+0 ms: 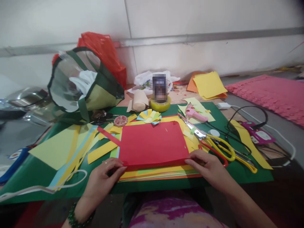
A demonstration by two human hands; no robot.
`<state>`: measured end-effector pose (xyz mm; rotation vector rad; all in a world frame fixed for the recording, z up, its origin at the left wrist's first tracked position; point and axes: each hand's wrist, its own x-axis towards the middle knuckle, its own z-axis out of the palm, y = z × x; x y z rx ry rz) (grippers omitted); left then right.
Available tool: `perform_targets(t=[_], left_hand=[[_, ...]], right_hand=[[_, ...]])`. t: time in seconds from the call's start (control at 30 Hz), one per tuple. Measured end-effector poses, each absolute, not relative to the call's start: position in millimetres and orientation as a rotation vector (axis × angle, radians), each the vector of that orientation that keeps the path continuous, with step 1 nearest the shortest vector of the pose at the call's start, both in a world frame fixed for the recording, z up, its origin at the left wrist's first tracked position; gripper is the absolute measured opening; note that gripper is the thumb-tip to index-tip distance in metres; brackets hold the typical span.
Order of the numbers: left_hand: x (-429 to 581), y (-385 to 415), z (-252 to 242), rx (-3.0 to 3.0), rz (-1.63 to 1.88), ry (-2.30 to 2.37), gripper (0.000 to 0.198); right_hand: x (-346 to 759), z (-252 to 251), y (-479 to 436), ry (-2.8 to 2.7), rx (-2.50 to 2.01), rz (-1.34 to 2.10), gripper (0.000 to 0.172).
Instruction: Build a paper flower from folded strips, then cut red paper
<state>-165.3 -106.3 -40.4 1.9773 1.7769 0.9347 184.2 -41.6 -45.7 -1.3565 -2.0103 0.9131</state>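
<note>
Setting: improvised paper-craft workspace; home or small workshop, cannot tell which. Evidence: green work surface [257,174] spread with coloured paper, incl. red sheet [152,142] and cut yellow strip [103,152], plus scissors [201,135] and pink glue gun [195,115]; purple power socket [261,136] at right edge. Household signs: tote bag [104,93] at left, shiny metal vessel [27,96] beside it, pink mat [268,95] far right. Backdrop: pale wall [190,17], grey rail [213,35]

Left grip [104,174] and right grip [209,163] are both pinching, level, well apart, thumbs [120,172] toward fingers [113,162], forearms [245,201] slanting inward!
</note>
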Motion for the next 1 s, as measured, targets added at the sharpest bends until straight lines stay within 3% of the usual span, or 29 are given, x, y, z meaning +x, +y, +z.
perform_targets(t=[0.13,0.3,0.5,0.8,1.0], left_hand=[[-160.2,-101.3,-35.4,1.849,0.829,1.835,0.036],[-155.4,-99.5,-30.0,1.828,0.879,1.900,0.033],[-156.6,-98.9,-31.9,2.158,1.240,1.902,0.019],[-177.9,-104.9,-56.6,2.213,0.963,1.678,0.031],[-168.4,-102.4,-44.6,2.177,1.011,1.658,0.025]], right_hand=[[181.0,-45.1,-39.4,-2.026,-1.411,0.878,0.040],[179.3,-44.5,-36.4,-2.024,-1.344,0.785,0.034],[188.4,-54.6,-36.6,-1.919,-1.109,0.254,0.016],[203.9,-66.0,-33.7,-2.240,-1.024,0.402,0.020],[200.6,-52.6,-34.4,-2.186,-1.107,0.532,0.025]])
